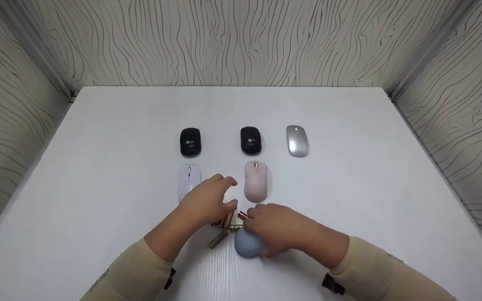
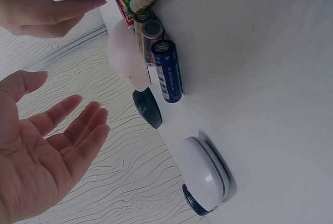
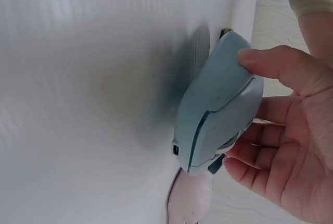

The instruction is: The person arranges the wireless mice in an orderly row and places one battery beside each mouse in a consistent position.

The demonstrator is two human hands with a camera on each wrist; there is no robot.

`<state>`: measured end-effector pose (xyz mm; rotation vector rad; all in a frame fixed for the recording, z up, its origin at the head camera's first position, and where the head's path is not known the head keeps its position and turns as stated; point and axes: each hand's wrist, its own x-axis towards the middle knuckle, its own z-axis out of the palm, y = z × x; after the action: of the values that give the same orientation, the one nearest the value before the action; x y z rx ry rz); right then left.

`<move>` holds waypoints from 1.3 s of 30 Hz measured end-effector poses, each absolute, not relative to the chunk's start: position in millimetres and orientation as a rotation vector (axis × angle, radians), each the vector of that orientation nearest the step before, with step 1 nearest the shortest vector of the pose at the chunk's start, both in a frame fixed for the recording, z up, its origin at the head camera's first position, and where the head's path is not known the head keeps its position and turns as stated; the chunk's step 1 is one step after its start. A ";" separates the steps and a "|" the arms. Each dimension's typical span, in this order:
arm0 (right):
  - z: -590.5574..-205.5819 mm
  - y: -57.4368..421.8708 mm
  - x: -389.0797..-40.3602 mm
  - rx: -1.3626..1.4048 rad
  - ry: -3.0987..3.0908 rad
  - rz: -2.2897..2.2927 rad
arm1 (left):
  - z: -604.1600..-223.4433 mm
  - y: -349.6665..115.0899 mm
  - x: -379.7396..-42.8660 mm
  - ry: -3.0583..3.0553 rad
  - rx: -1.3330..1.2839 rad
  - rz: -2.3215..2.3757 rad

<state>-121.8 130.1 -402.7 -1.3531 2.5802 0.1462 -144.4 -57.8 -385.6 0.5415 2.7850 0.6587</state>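
A light blue computer mouse (image 1: 248, 243) is gripped in my right hand (image 1: 276, 228). In the right wrist view the thumb presses one end of the blue mouse (image 3: 218, 104), with the fingers at its far side, above the table. My left hand (image 1: 205, 200) hovers with fingers spread and nothing in them, as the left wrist view shows. Several cylindrical batteries lie between and below the hands, among them a dull one (image 1: 218, 240) and a red one (image 1: 242, 215). A dark blue battery (image 2: 167, 73) stands out in the left wrist view. The left hand partly hides the pile.
A pink mouse (image 1: 256, 184) lies just beyond the right hand. Beside the left forearm is a white mouse (image 1: 188, 177), partly covered. Farther back are two black mice (image 1: 191, 143) and a silver mouse (image 1: 297, 142). Patterned walls border the white table (image 1: 98, 167).
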 end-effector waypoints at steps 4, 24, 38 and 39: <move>-404.0 138.8 -124.9 -1.357 2.598 0.188 | -386.8 -56.9 -144.4 2.778 0.521 0.641; -410.4 172.8 -133.6 -1.385 2.673 0.311 | -389.1 -54.4 -143.4 2.749 0.476 0.617; -397.7 185.4 -148.4 -0.996 2.771 0.101 | -393.0 -52.8 -144.7 2.755 0.488 0.619; -397.4 183.9 -148.5 -0.900 2.786 0.090 | -393.1 -52.5 -144.8 2.753 0.484 0.616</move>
<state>-148.5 183.9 -397.4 -0.8999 2.7863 0.0902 -144.8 -52.5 -393.1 0.4843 2.7530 0.6164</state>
